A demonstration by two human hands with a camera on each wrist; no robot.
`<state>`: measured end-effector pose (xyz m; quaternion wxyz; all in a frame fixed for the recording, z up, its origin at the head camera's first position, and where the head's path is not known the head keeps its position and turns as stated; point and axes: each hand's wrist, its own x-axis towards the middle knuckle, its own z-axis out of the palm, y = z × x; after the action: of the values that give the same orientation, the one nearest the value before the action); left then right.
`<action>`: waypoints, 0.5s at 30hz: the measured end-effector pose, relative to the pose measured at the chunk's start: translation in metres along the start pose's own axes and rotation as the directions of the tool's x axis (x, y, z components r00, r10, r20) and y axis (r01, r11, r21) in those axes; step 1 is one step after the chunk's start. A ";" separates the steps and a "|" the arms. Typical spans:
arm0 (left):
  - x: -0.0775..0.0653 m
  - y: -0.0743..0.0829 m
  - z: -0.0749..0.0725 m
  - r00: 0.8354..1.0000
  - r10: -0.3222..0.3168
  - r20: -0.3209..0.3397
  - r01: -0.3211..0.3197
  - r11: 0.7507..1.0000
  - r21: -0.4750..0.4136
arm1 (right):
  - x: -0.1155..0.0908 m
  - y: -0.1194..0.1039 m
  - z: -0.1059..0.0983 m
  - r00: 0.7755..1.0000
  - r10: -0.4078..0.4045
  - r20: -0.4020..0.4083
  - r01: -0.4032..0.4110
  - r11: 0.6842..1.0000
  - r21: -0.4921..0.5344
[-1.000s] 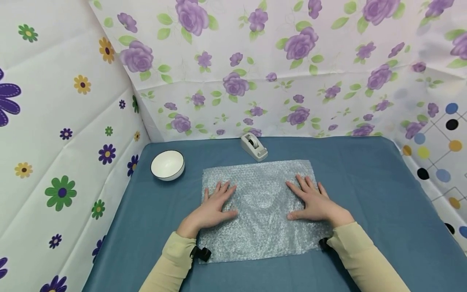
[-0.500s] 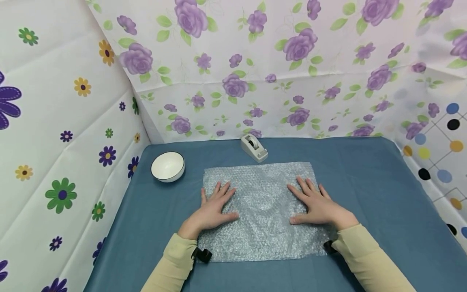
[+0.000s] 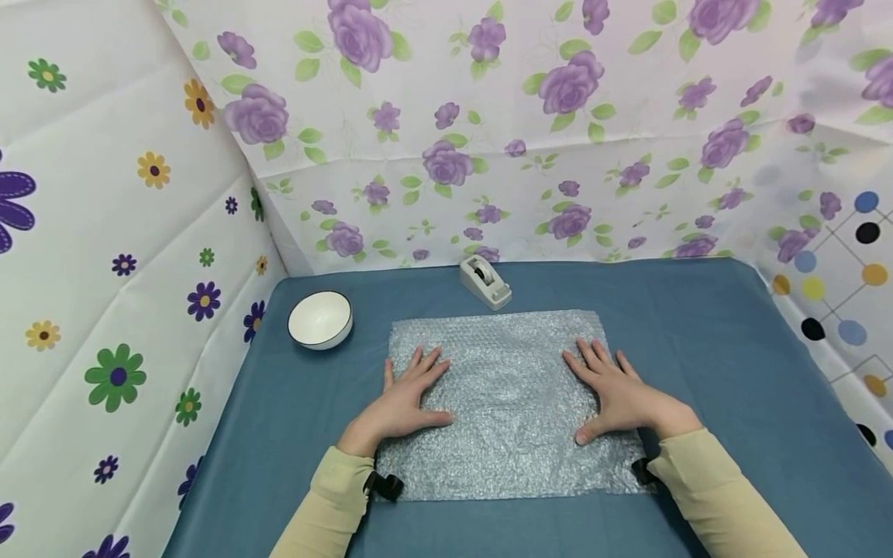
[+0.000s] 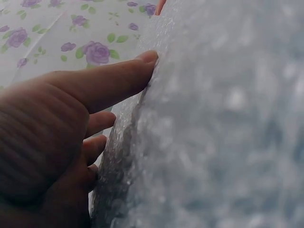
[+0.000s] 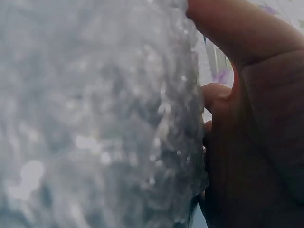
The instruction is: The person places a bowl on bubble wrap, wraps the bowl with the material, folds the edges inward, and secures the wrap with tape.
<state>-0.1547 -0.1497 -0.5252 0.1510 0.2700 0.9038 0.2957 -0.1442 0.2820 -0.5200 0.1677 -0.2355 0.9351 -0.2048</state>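
A sheet of clear bubble wrap (image 3: 509,411) lies spread on the blue table, filling much of both wrist views as well. On its left part rests my left hand (image 3: 401,399), fingers spread and straight, thumb pointing inward. The left wrist view shows the left thumb (image 4: 118,83) touching the wrap's surface. Over the right part my right hand (image 3: 621,395) presses with spread fingers. From the right wrist, the right thumb (image 5: 237,23) meets the bubble wrap (image 5: 95,104), while the other fingers are partly hidden behind it. Neither hand grips anything.
A white bowl (image 3: 321,319) with a dark rim stands at the back left of the blue-covered table (image 3: 718,349). Behind the wrap, near the back edge, sits a white tape dispenser (image 3: 485,282). Flower-patterned curtains (image 3: 446,132) hang at the back and left.
My right hand has slid to the right across the bubble wrap, and the creases in the middle have flattened. The left hand has stayed nearly in place.
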 end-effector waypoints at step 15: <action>-0.002 -0.004 -0.003 1.000 0.025 0.002 -0.025 0.999 -0.041 | -0.001 0.013 0.003 1.000 -0.009 -0.012 0.009 1.000 -0.002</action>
<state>-0.1562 -0.1544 -0.5247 0.1540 0.2786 0.8938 0.3158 -0.1467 0.2924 -0.5281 0.1607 -0.2388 0.9353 -0.2059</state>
